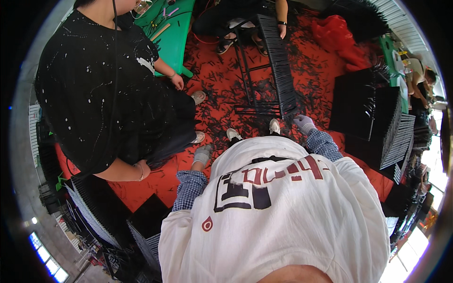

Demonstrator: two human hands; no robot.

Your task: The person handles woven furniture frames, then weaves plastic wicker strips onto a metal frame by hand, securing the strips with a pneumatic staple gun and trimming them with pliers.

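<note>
A black frame of thin bars stands on the floor ahead of me, with a dense row of black strips along its right side. My right hand, in a light grey glove, is beside the near right corner of this frame. Its fingers look curled; I cannot tell whether they touch the frame or what is in them. Low at my left side hangs my left hand, in a grey glove, away from the frame. Its fingers are too small and foreshortened to read. Checked sleeve covers reach both my wrists.
Black offcuts litter the red floor covering. A person in black stands close on my left; another sits beyond the frame, one hand next to it. A green table with tools is far left. Black stacked panels stand right.
</note>
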